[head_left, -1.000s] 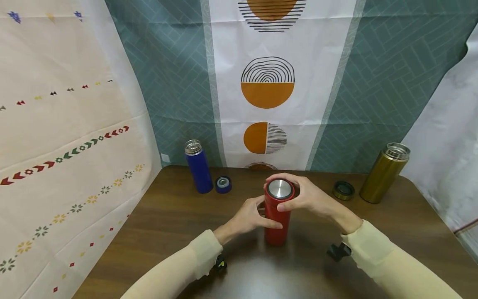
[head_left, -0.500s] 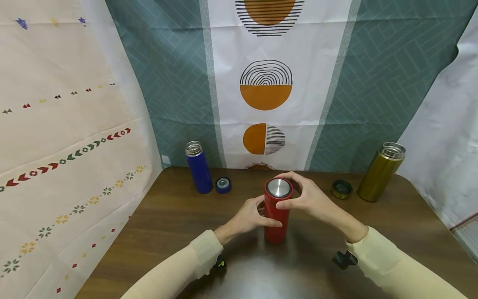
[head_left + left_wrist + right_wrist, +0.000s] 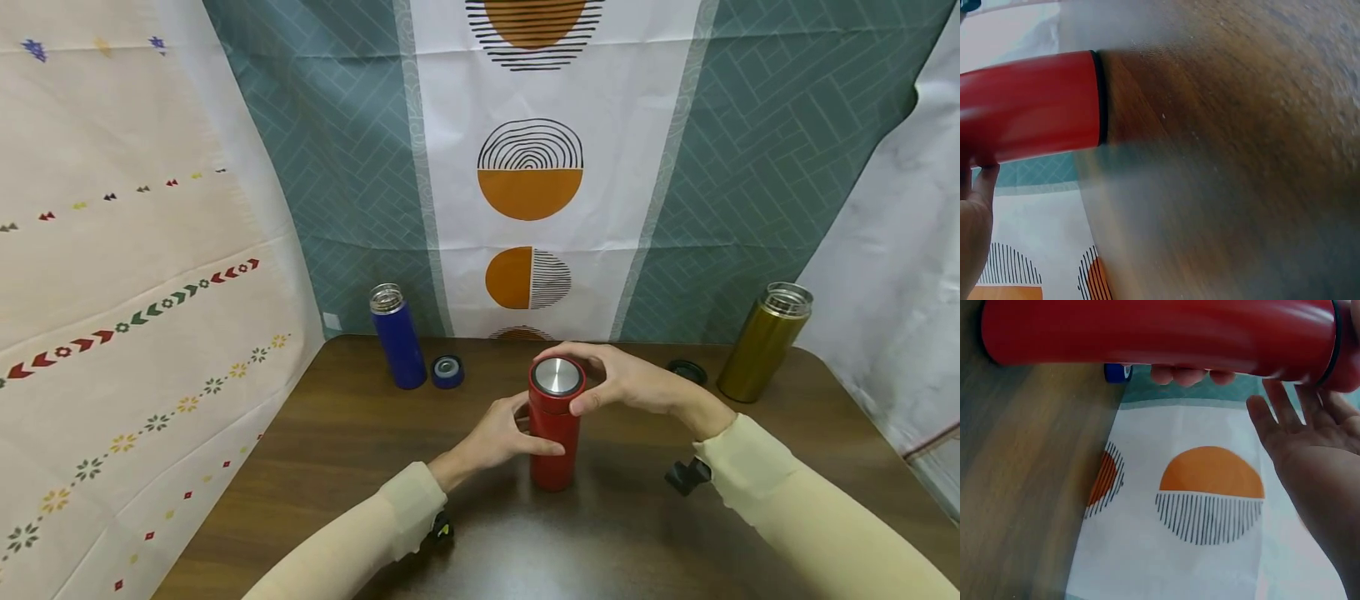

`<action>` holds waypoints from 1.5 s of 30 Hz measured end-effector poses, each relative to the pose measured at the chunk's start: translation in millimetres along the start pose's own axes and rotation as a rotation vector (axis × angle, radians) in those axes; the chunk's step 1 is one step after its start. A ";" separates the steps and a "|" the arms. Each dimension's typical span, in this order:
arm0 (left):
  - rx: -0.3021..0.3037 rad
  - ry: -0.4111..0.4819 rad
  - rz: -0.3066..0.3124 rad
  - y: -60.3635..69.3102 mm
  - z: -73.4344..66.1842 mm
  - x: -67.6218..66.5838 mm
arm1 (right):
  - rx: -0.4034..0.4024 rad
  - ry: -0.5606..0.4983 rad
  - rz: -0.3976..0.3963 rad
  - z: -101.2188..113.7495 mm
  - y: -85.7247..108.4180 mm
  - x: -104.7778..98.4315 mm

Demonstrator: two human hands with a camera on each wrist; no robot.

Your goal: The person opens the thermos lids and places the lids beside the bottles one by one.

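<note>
A red thermos [image 3: 552, 454] stands upright on the table in the head view, its lid [image 3: 558, 377] with a silver disc seated on top. My left hand [image 3: 498, 435] grips the body around the middle, thumb in front. Higher up, my right hand [image 3: 626, 379] holds the lid, thumb on the near side and fingers behind. The right wrist view shows the thermos body [image 3: 1160, 331] and a dark ring [image 3: 1334, 344] at the lid joint, with my right fingers reaching behind it. The left wrist view shows the black-rimmed base [image 3: 1102, 97].
At the back left stands an uncapped blue thermos [image 3: 399, 342], its blue lid [image 3: 447, 372] beside it. An uncapped gold thermos [image 3: 765, 343] stands back right, with a dark lid [image 3: 686, 372] partly hidden behind my right wrist. A patterned cloth [image 3: 525, 192] hangs behind the wooden table [image 3: 337, 450].
My right hand has turned around the lid, its thumb shifting right and its wrist rising a little. My left hand keeps its hold on the red thermos, which stays in place.
</note>
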State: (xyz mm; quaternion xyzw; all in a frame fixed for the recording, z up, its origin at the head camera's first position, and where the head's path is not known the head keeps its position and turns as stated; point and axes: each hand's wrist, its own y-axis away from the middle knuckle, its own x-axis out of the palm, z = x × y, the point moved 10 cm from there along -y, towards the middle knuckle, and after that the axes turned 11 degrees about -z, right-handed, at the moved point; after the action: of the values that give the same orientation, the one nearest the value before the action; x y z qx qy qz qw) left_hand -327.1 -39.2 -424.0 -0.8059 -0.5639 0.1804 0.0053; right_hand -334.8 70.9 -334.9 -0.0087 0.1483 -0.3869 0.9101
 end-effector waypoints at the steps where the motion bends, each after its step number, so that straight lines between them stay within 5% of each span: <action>1: 0.001 0.001 -0.003 -0.1 -0.3 -0.4 | 0.002 0.001 -0.009 1.0 1.6 0.5; 5: 0.005 0.003 -0.018 -0.7 -0.1 -2.6 | -0.017 0.074 -0.157 6.3 10.2 0.1; 10: 0.004 -0.010 -0.035 -1.3 2.2 -6.1 | -0.053 0.294 -0.429 13.4 18.4 -0.1; 15: 0.008 -0.016 -0.035 -2.3 1.9 -7.1 | -0.070 0.354 -0.540 17.9 21.8 0.9; 24: 0.031 -0.022 -0.017 -1.6 1.0 -2.1 | -0.083 0.357 -0.504 18.4 21.7 -2.6; 33: 0.014 0.007 -0.004 -0.2 1.9 0.6 | -0.040 0.112 -0.159 9.0 5.9 -3.6; 36: 0.016 0.004 -0.004 -0.7 1.7 1.3 | -0.019 0.094 -0.102 6.6 4.6 -3.5; 39: 0.022 0.006 -0.001 -0.7 0.8 2.3 | -0.016 0.105 -0.147 6.9 9.3 -2.6; 45: 0.035 0.018 -0.013 -0.4 -0.1 1.0 | -0.053 0.312 -0.459 14.0 22.5 -1.4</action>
State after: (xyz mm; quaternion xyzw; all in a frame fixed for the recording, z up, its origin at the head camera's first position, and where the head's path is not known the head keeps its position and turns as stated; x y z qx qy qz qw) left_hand -327.1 -38.1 -424.2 -0.8035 -0.5659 0.1828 0.0258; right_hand -316.1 86.2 -324.1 -0.0061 0.2907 -0.5758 0.7641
